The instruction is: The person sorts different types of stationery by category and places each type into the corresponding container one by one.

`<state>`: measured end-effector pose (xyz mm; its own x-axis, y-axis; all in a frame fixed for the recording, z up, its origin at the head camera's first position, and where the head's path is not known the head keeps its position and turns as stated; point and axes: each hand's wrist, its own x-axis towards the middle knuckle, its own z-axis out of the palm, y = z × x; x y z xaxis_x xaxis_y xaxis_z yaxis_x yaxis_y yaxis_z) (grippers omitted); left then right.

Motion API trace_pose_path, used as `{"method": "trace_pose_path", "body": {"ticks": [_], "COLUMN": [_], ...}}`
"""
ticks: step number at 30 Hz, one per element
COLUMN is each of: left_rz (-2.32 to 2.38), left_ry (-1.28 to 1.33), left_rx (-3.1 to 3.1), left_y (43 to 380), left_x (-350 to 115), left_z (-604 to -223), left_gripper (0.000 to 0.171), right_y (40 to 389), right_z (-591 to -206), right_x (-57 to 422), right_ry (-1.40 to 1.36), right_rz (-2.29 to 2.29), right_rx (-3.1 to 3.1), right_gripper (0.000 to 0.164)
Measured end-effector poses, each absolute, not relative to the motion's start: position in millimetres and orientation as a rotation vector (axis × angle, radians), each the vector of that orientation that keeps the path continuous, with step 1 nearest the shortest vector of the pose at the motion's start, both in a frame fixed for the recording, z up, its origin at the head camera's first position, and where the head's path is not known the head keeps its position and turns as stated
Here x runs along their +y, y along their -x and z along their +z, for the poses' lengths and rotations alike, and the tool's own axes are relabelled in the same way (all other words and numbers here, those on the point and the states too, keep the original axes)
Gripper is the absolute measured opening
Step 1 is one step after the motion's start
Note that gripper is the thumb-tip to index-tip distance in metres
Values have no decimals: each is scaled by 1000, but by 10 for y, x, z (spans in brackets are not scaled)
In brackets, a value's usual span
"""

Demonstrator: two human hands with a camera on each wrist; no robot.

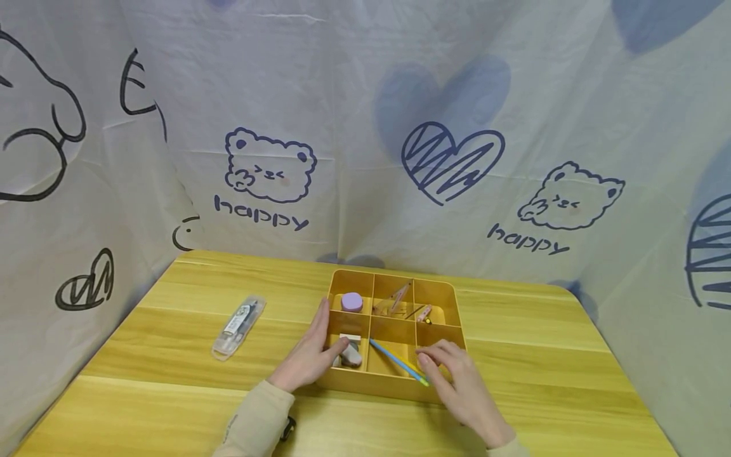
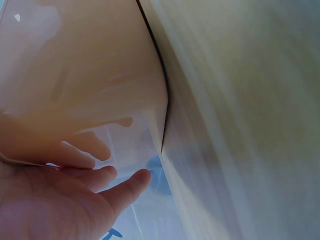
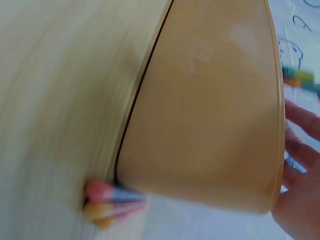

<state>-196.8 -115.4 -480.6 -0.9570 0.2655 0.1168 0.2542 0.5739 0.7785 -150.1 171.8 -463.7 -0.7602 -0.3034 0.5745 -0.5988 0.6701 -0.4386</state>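
An orange six-compartment organizer box (image 1: 377, 383) sits on the table. My left hand (image 1: 305, 355) rests against its left side, fingers extended along the outer wall and the thumb over the front-left compartment. That compartment holds a white eraser (image 1: 349, 337) and a grey-and-white rounded item (image 1: 351, 355). Over the front-right compartment is my right hand (image 1: 457, 381), its fingers loosely bent with nothing visible between them. A blue pencil (image 1: 396, 360) and a yellow pencil (image 1: 404, 359) lean in the front-middle compartment, their ends beside the right thumb.
Back compartments hold a purple rounded item (image 1: 351, 302), a clear set square (image 1: 384, 307), and a small pink item (image 1: 424, 313). A clear pencil case (image 1: 238, 327) lies left of the box. Blurred red and orange tips (image 3: 100, 200) show beyond the box. A printed curtain (image 1: 354, 190) surrounds the table.
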Motion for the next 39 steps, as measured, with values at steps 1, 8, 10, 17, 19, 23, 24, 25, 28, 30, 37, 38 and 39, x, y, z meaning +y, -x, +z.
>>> {"method": "trace_pose_path", "body": {"ticks": [1,8,10,17,19,23,24,25,28,30,37,38,39], "left_rz": [1371,1383,1385,1382,1384,1384,1384,1382,1381,1381,1389,1388,1387], "left_ry": [-462,-467,-467,-463,-462,-463,-463,-463,-461,-463,-473,-473,-472], "left_rx": [2776,2777,2775,2767,2768,2767,2766,2765,2761,2761,2764,2765,2766], "left_y": [1967,1968,1972,1974,1976,1982,1983,1983,1982,1982,1977,1975,1976], "left_x": [-1153,-1150,-1151,-1156,-1156,-1154,-1152,-1153,-1153,-1153,-1152,-1152,-1151], "left_z": [-4806,-4812,-4815,-4823,-4824,-4825,-4825,-4825,-4824,-4823,-4817,-4816,-4816], "left_gripper": [85,84,84,85,85,85,85,85,85,85,85,85,85], "right_y": [1508,1603,1641,1748,1766,1790,1794,1799,1813,1820,1832,1833,1833], "right_z": [-4636,-4649,-4681,-4816,-4845,-4901,-4913,-4926,-4947,-4951,-4924,-4917,-4908], "right_x": [1752,2118,2233,2509,2549,2602,2615,2627,2655,2668,2663,2651,2639], "right_ry": [-702,-485,-345,-22,27,50,35,13,-47,-62,-93,-91,-85], "right_rz": [899,1174,1238,1304,1348,1463,1487,1494,1508,1516,1518,1505,1488], "right_rx": [-2392,-2239,-2237,-2550,-2689,-2831,-2842,-2852,-2874,-2892,-2940,-2946,-2955], "right_gripper": [16,19,18,20,25,31,31,31,32,33,30,28,27]}}
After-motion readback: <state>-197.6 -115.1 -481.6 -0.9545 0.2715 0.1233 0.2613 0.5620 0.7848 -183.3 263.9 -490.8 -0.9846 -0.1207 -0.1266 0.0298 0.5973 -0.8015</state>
